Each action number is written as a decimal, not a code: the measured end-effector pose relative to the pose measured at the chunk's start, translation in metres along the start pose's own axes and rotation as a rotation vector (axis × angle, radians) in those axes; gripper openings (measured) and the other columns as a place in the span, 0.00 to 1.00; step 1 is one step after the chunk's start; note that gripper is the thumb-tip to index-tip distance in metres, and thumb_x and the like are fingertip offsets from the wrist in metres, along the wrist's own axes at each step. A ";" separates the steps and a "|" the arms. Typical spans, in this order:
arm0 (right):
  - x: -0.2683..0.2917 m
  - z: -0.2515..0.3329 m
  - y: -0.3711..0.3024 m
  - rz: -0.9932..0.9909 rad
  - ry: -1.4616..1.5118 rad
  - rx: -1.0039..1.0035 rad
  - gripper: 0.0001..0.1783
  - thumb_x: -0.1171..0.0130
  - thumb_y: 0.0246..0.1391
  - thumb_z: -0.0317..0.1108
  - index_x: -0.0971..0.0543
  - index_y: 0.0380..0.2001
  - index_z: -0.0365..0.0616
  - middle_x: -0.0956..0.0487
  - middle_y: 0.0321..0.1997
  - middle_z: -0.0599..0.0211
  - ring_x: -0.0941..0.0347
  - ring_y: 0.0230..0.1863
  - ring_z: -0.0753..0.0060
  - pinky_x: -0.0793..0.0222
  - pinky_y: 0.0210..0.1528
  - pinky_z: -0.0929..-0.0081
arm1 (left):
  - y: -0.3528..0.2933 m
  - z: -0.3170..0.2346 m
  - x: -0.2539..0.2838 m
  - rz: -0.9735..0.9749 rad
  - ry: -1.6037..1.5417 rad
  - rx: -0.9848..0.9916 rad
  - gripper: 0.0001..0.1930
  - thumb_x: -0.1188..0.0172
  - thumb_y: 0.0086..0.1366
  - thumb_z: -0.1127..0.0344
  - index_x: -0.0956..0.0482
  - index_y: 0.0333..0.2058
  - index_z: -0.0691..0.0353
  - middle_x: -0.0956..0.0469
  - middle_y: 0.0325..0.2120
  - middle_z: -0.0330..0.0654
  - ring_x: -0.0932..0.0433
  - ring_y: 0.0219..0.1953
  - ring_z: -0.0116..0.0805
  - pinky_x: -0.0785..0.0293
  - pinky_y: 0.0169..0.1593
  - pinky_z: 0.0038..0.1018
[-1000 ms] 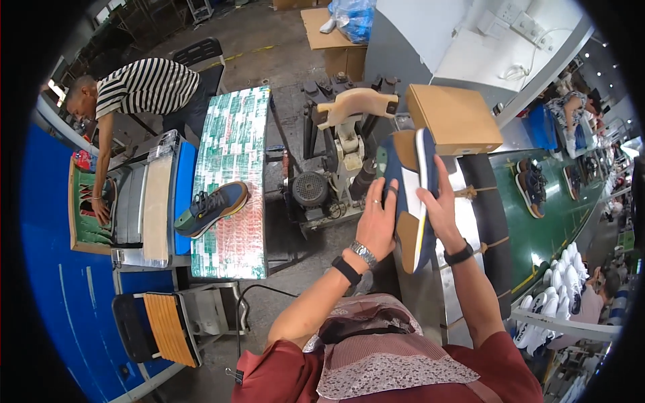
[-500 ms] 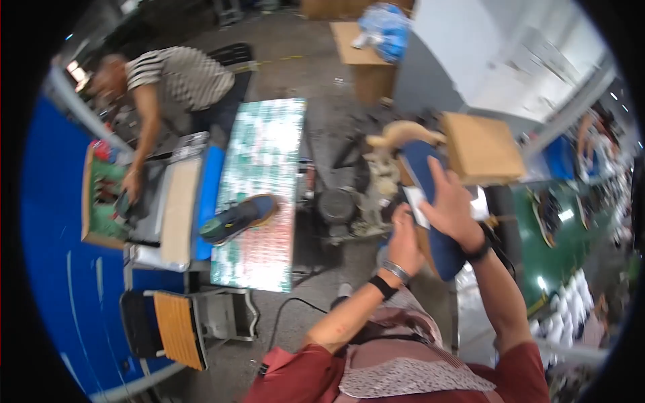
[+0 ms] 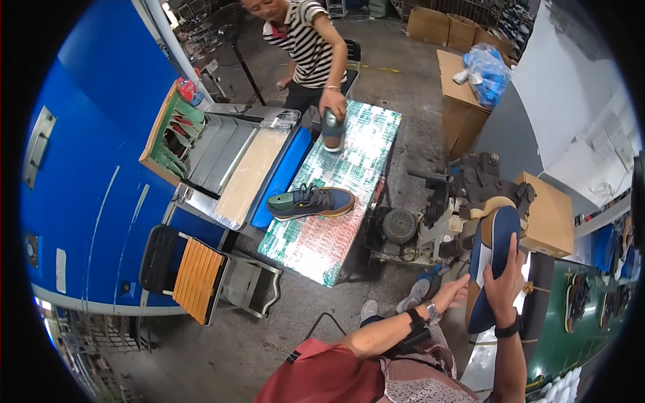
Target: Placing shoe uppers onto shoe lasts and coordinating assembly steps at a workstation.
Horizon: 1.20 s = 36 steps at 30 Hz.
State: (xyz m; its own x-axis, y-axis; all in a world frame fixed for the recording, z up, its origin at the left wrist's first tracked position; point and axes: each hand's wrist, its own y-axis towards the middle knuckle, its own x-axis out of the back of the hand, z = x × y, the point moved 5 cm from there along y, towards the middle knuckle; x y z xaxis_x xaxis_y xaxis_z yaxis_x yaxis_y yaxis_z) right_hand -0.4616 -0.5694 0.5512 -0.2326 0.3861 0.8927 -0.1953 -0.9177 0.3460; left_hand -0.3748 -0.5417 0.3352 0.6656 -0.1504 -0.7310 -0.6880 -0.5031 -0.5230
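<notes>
A shoe with a dark blue sole and brown and white parts (image 3: 504, 230) is in my right hand (image 3: 502, 287), its sole turned partly up. Its upper end lies against or just below the curved tan pad (image 3: 496, 203) of a dark machine. My left hand (image 3: 451, 293) has its fingers stretched out toward the shoe's left side; whether they touch it I cannot tell. Farther left, a navy, green and brown lace-up shoe (image 3: 310, 202) lies on the shiny patterned tabletop (image 3: 322, 248). Across it, a co-worker's hand (image 3: 332, 104) holds another shoe (image 3: 332, 131) over the far part.
The machine (image 3: 480, 185) with a round motor (image 3: 399, 225) stands between the table and me. Behind the held shoe is a cardboard box (image 3: 547, 215). More shoes (image 3: 576, 299) sit on a green surface at right. A slatted chair (image 3: 198, 279) stands at lower left.
My view has swung left, so the scene sits farther right. The co-worker's hand has come from the equipment at left to the table with a shoe. My left hand has drawn lower along my shoe.
</notes>
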 end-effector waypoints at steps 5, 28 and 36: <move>0.010 0.007 -0.013 -0.080 0.065 0.043 0.53 0.34 0.45 0.29 0.45 0.75 0.48 0.30 0.52 0.45 0.26 0.46 0.38 0.27 0.45 0.53 | 0.021 -0.019 -0.054 0.299 -0.373 -0.154 0.37 0.45 0.68 0.31 0.25 0.58 0.60 0.21 0.54 0.43 0.23 0.55 0.30 0.25 0.56 0.31; -0.096 -0.065 -0.074 0.433 2.237 -0.854 0.45 0.63 0.69 0.68 0.34 0.69 0.37 0.29 0.68 0.44 0.30 0.67 0.45 0.36 0.70 0.53 | -0.185 -0.079 0.034 0.199 1.079 -0.135 0.31 0.19 0.47 0.65 0.20 0.50 0.70 0.16 0.43 0.42 0.20 0.44 0.29 0.24 0.54 0.30; -0.065 -0.045 -0.057 0.611 2.370 -0.840 0.38 0.50 0.66 0.64 0.28 0.63 0.42 0.17 0.50 0.53 0.17 0.47 0.58 0.20 0.52 0.61 | -0.199 -0.032 0.081 -0.258 1.358 0.006 0.33 0.20 0.47 0.57 0.20 0.47 0.72 0.15 0.34 0.47 0.18 0.35 0.41 0.22 0.45 0.36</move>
State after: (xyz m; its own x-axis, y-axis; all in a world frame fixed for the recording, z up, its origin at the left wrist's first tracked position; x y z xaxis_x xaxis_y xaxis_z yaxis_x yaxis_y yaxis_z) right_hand -0.4777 -0.5383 0.4604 -0.3586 0.1967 -0.9125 0.2385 -0.9258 -0.2933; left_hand -0.1748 -0.4811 0.3935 0.5276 -0.7596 0.3802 -0.5023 -0.6399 -0.5815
